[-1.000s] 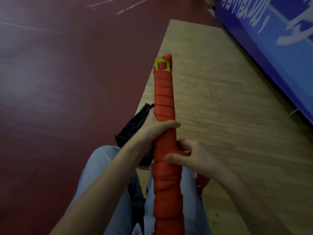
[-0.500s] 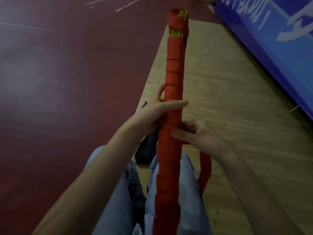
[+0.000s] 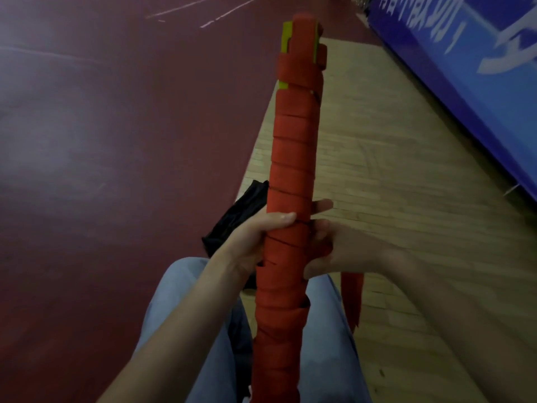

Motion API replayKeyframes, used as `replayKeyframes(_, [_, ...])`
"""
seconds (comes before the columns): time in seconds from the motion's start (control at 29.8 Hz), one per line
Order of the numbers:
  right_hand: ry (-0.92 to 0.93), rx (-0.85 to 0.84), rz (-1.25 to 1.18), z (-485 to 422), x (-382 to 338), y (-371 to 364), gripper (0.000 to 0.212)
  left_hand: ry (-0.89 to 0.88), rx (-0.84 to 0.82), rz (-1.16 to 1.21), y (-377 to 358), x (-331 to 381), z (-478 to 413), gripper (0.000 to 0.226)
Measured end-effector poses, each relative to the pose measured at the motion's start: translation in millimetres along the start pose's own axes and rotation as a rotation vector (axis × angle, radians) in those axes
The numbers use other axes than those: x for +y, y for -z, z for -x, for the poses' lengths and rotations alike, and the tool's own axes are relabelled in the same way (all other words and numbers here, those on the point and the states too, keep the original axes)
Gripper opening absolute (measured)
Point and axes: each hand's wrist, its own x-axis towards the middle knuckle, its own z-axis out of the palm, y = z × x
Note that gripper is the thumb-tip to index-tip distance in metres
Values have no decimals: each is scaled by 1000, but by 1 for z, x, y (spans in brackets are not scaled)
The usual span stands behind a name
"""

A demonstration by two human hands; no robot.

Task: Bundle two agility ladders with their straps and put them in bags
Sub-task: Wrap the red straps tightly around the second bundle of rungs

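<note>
Now gripping with left hand (image 3: 255, 238) and right hand (image 3: 344, 250) a cylindrical agility ladder bundle (image 3: 293, 158) spiral-wrapped in matte red webbing strap (image 3: 353, 298).

Both hands (image 3: 255, 242) (image 3: 345, 251) grip upright strap-wrapped ladder bundle (image 3: 290, 175); black bag (image 3: 241, 210) behind.

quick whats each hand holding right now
Left hand: grips the red ladder bundle.
Right hand: curled round the same bundle from the other side.
</note>
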Motion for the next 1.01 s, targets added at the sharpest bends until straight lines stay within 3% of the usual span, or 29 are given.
replayKeyframes(0.07, [23, -50, -217, -2, 8, -11, 27, -35, 6, 2, -1, 0, 0, 52])
replayKeyframes(0.1, [16, -45, -291, -2, 12, -18, 21, -61, 50, -16, -2, 0, 1, 54])
replayKeyframes(0.24, [-32, -3, -514, -6, 21, -32, 18, -150, 410, -309, -4, 6, 6, 52])
replayKeyframes(0.3, [-26, 17, -545, -10, 17, -34, 4, -189, 554, -449, -6, 11, 9, 62])
replayKeyframes(0.44, [-46, 110, -532, -18, 2, -50, 3, -363, 811, -663, -3, 11, 14, 89])
replayKeyframes(0.54, [48, 179, -424, -26, -7, -64, 27, -348, 930, -679, 10, 13, 23, 95])
replayKeyframes(0.67, [154, 113, -264, -24, -13, -52, 13, -223, 759, -403, 20, 25, 38, 84])
replayKeyframes(0.77, [213, 107, -129, -28, -12, -38, 26, -176, 470, -180, 21, 25, 40, 73])
replayKeyframes(0.84, [186, 31, -219, -35, -9, -38, 32, -172, 234, 15, 23, 19, 37, 79])
replayKeyframes(0.94, [111, -143, -439, -39, -3, -47, 56, -150, -97, 368, 27, 14, 27, 58])
replayKeyframes(1.01, [82, -162, -542, -40, 7, -56, 59, -119, -49, 379, 22, 12, 22, 60])
